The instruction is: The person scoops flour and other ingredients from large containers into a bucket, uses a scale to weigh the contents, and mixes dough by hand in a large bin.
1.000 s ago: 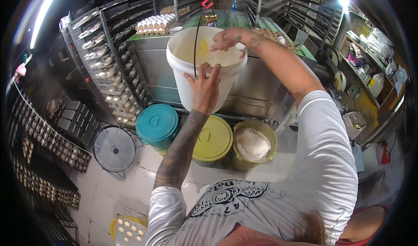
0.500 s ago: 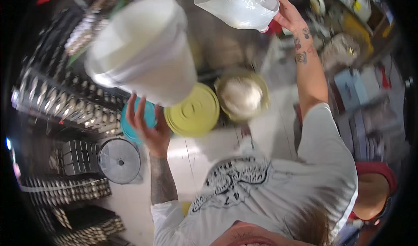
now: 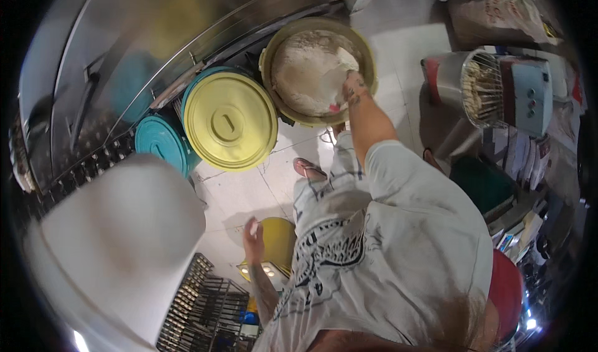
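Nearby, a large white plastic bucket (image 3: pixel 118 246) fills the near left, blurred and tipped toward the camera, with no hand on it that I can see. Just right of it the person's left hand (image 3: pixel 252 230) hangs low beside the hip, fingers loosely curled and apparently holding nothing, though it is small and I cannot be sure. Under it sit a yellow round lid or tub (image 3: pixel 278 240) and a dark wire rack (image 3: pixel 205 308) on the pale tiled floor (image 3: pixel 237 193).

Farther off stand three round bins: a teal-lidded one (image 3: pixel 159 141) at the left, a yellow-lidded one (image 3: pixel 229 120) in the middle, and an open olive-rimmed bin of white flour (image 3: pixel 311 72) on the right. The right hand (image 3: pixel 350 89) reaches down into that open bin, closed around a pale scoop or tub (image 3: pixel 341 65) sunk in the flour; a bit of red shows at its lower edge.

I judge the flour loose, soft and dusty, prone to spill off a heaped scoop, so it wants a level carry. The scoop looks stiff and light, best gripped at its near end, where the hand sits now.

At the far left runs a steel counter front (image 3: pixel 124 53). At the far right a tan paper sack (image 3: pixel 507 16) lies on the floor, printing too small to read, beside a steel mixer with a wire guard (image 3: pixel 483 87) and a pale blue housing.
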`<state>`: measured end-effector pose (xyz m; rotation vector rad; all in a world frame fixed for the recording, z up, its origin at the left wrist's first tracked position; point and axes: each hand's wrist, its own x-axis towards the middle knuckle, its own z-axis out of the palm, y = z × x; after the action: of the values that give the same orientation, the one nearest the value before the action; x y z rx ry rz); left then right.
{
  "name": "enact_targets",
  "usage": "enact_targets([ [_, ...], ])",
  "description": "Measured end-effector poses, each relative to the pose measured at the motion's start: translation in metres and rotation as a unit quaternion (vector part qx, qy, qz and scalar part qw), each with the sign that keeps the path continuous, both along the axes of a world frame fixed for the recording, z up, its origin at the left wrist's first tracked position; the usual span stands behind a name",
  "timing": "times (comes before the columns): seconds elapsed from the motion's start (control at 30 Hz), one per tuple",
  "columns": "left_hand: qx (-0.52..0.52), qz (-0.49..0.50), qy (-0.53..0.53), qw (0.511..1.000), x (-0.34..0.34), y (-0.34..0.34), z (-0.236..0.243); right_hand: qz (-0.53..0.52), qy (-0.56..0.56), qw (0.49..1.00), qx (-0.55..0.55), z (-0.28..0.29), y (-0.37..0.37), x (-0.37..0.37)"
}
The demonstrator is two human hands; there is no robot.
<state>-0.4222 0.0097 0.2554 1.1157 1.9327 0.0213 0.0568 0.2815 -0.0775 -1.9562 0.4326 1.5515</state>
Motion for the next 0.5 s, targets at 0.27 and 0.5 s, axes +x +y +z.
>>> enact_targets([
  [0.27,-0.184,0.206,0.080,0.958,-0.023,-0.189,0.014,0.687,-0.299,0.651,0.123,-0.034,0.106,-0.012],
  [0.5,-0.269,0.231,0.005,0.935,-0.017,-0.216,-0.001,0.754,-0.266,0.525,0.293,-0.069,0.102,-0.023],
])
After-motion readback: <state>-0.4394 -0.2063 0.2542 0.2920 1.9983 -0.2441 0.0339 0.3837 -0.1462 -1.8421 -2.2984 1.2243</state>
